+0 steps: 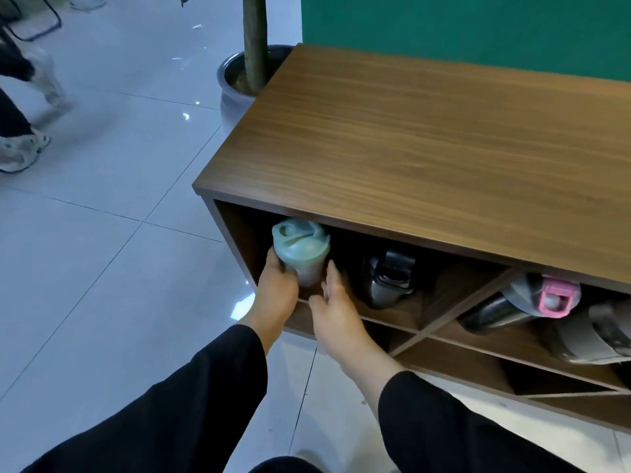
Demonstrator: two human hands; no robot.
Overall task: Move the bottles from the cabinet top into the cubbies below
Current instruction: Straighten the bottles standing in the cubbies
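Gleaming pale floor tiles point(102, 268) surround the woodgrain surface point(426, 148); left fingers point(273, 264) clamp a matte green bottle point(302, 250), right fingers point(331, 274) spread apart beside it.

Wood-grain cabinet on glossy tile, plastic and metal bottles inside

The cabinet top point(426, 138) shows matt brown wood grain; the floor tiles point(102, 268) are glossy and reflective. The green shaker bottle point(302, 249) looks matt plastic, the black bottle point(389, 278) shiny metal, the plant pot point(232, 93) glazed.

Office or lobby, glossy tiled floor point(102, 206), potted tree point(254, 46), green wall point(478, 25)
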